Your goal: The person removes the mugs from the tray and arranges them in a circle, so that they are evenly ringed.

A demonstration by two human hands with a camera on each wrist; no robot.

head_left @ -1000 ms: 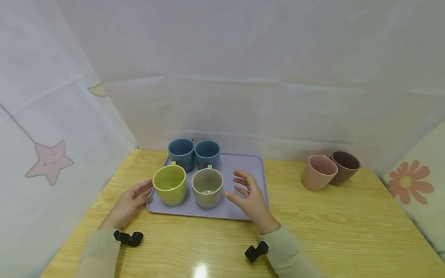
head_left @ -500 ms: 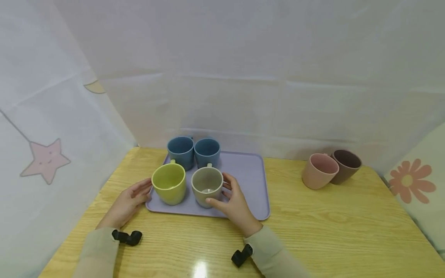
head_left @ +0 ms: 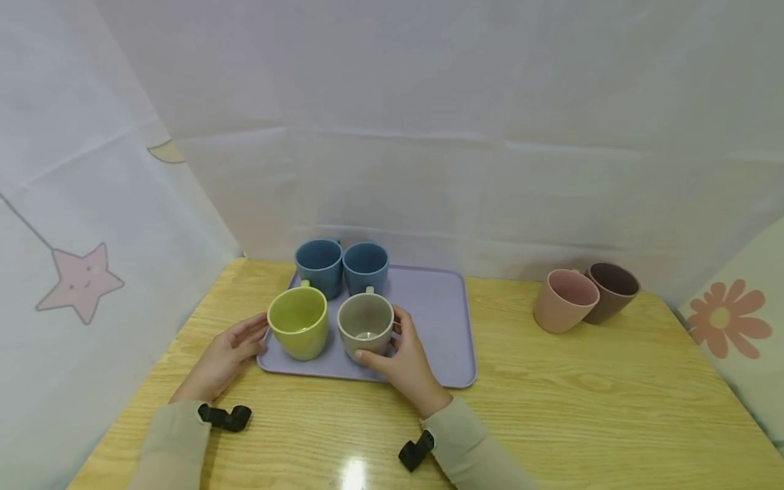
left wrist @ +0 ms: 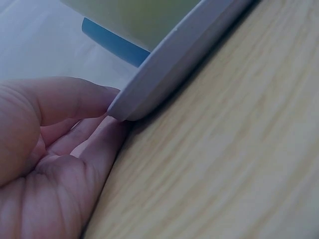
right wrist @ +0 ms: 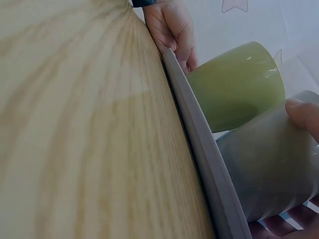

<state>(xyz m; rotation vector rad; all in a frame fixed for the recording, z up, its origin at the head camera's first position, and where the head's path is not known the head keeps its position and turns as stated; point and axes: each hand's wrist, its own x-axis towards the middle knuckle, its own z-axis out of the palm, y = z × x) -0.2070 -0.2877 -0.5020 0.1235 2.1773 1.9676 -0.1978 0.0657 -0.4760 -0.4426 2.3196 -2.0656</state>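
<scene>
A lilac tray [head_left: 435, 327] lies on the wooden table, bearing a yellow-green mug [head_left: 298, 323], a grey mug [head_left: 365, 327] and two blue mugs behind them. My right hand [head_left: 407, 361] grips the grey mug from its right side, thumb on the near wall and fingers around the far side. In the right wrist view the grey mug [right wrist: 274, 159] leans against the view's tilt, its base at the tray. My left hand [head_left: 223, 357] pinches the tray's front left corner; in the left wrist view the thumb is on the rim [left wrist: 149, 79] and fingers are beneath it.
A pink mug [head_left: 563, 303] and a dark brown mug [head_left: 612, 292] stand close together at the table's back right. White cloth [head_left: 416, 190] hangs behind the table and along both sides. The blue mugs [head_left: 365, 269] stand along the tray's back left.
My right hand has moved left from over the tray onto the grey mug and curled round it. The left hand stays at the tray's corner, and the mugs keep their places.
</scene>
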